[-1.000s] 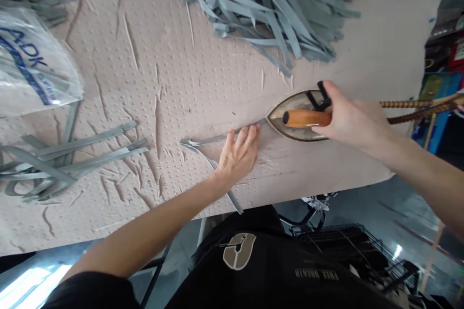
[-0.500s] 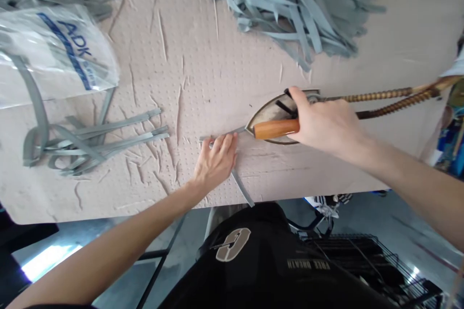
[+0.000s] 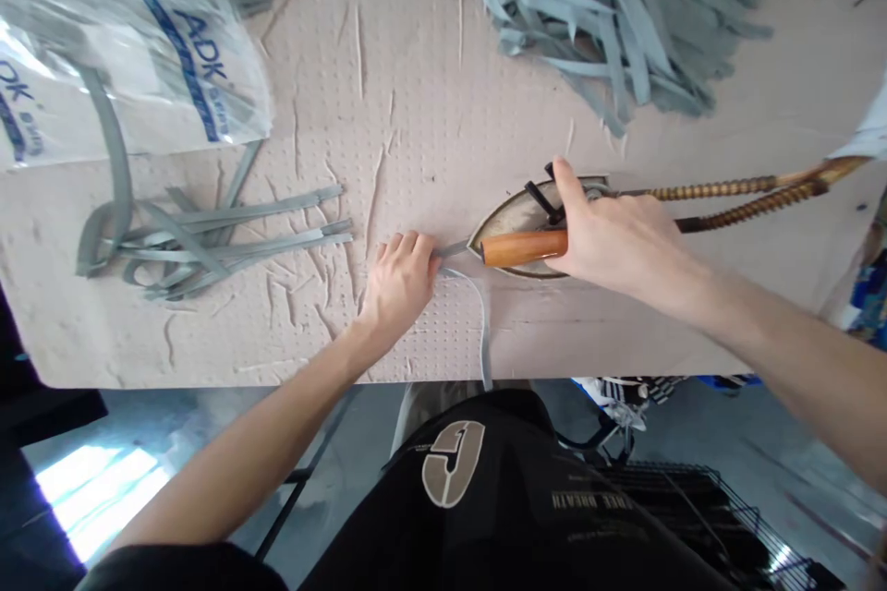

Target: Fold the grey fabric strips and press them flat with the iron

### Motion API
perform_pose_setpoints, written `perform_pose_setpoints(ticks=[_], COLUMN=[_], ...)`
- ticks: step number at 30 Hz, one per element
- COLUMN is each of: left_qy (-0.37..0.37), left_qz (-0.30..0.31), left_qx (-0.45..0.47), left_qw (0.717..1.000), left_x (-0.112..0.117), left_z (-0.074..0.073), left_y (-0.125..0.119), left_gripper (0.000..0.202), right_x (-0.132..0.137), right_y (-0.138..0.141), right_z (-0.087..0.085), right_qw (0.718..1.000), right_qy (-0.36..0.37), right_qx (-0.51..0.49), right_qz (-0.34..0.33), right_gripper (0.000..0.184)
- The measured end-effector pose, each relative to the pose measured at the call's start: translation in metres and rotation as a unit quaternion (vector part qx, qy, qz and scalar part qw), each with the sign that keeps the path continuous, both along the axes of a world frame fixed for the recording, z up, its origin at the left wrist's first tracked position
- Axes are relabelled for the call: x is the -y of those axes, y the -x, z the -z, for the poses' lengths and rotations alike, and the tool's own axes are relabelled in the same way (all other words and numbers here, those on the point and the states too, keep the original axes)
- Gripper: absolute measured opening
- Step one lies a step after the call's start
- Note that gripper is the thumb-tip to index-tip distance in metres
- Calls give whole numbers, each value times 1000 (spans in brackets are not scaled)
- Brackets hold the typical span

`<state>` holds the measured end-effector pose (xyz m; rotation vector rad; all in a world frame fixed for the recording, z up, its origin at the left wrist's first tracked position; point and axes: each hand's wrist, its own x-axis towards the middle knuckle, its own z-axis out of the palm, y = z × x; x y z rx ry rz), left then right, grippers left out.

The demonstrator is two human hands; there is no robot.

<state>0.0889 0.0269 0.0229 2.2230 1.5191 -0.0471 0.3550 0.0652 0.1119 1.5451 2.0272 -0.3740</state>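
Observation:
My right hand [image 3: 610, 231] is wrapped round the wooden handle of an iron [image 3: 516, 222], whose soleplate rests flat on the pale table with its tip to the left. Just left of the tip, my left hand [image 3: 402, 277] is closed on a grey fabric strip [image 3: 454, 248]. One end of that strip runs under the iron's tip; a loose grey length [image 3: 484, 323] curves down from beside my fingers to the table's front edge. My left fingertips are partly hidden behind the back of the hand.
Folded grey strips [image 3: 228, 245] lie left of my left hand. Behind them is a clear printed plastic bag [image 3: 236, 102]. A big heap of grey strips [image 3: 624, 9] lies at the back. The iron's coiled hose [image 3: 735, 194] runs right. The padded tabletop [image 3: 416, 166] is wrinkled.
The view has shifted. My left hand has turned its fingers more under and the strip's left end no longer shows past them. The loose length now bends down more steeply. My right hand still grips the iron.

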Motion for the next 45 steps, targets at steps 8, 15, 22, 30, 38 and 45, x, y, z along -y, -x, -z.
perform_pose_setpoints(ticks=[8,15,22,30,38,45], left_qy=[65,5,-28,43,88,168], left_qz=[-138,-144,-100,-107,-70,-124], left_qx=[68,37,3,-18,2,82], left_qw=[986,989,995,993,994,974], left_x=[1,14,33,30,17,4], left_z=[-3,3,10,-13,-23,-22], left_y=[-5,-10,-5,-16,-18,-9], left_gripper=[5,9,24,26,23,26], right_x=[-2,0,3,3,3,3], right_y=[26,28,19,38,37,33], right_z=[0,-1,0,-6,-5,-1], right_qw=[1000,1000,998,997,998,999], right_qy=[16,24,-12,24,27,20], right_qx=[-6,10,19,4,7,-23], right_qz=[-8,-2,-52,-75,-56,-43], right_gripper=[101,103,98,99,104,103])
